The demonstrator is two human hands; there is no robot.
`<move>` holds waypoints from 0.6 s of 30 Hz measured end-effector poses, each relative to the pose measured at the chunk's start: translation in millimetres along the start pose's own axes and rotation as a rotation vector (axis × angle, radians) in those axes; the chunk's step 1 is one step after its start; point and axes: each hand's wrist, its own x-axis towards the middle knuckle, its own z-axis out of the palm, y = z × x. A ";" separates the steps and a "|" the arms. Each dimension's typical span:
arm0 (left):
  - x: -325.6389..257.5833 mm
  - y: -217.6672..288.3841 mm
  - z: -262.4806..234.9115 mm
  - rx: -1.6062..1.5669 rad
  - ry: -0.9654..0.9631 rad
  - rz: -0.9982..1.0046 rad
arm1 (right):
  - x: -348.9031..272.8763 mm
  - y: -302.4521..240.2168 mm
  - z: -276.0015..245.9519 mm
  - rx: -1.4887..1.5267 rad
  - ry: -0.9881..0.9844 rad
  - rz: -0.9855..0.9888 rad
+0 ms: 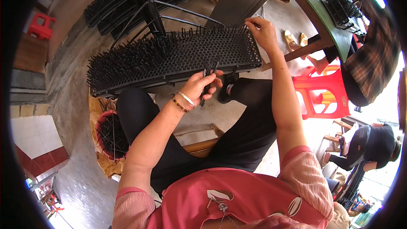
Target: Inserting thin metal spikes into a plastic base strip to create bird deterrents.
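black perforated panel (pixel 203 55): left half pinned, right half unfilled. left hand (pixel 199 85) clenches spare pins (pixel 208 78); right hand (pixel 263 32) pinches one pin at the far edge.

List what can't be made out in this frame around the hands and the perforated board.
- Head view: black pins' count in left hand, hidden by fingers.
- Right hand fingertips' grip at the black perforated plastic board, too small.
- Red basket contents, partly behind the left forearm.

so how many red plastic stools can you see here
2: one red stool right of the person's right arm, under the green table; a small one at far upper left. Others may be hidden.
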 end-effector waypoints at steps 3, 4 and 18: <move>-1.8 0.9 0.8 -0.030 -0.014 0.008 | -2.4 -7.0 -2.1 0.043 0.050 0.019; -1.5 2.0 1.7 -0.045 -0.030 0.018 | -3.2 -11.7 -3.7 0.082 0.072 0.029; -2.5 8.4 0.0 -0.161 -0.076 0.153 | -40.4 -93.2 32.3 0.704 -0.714 0.480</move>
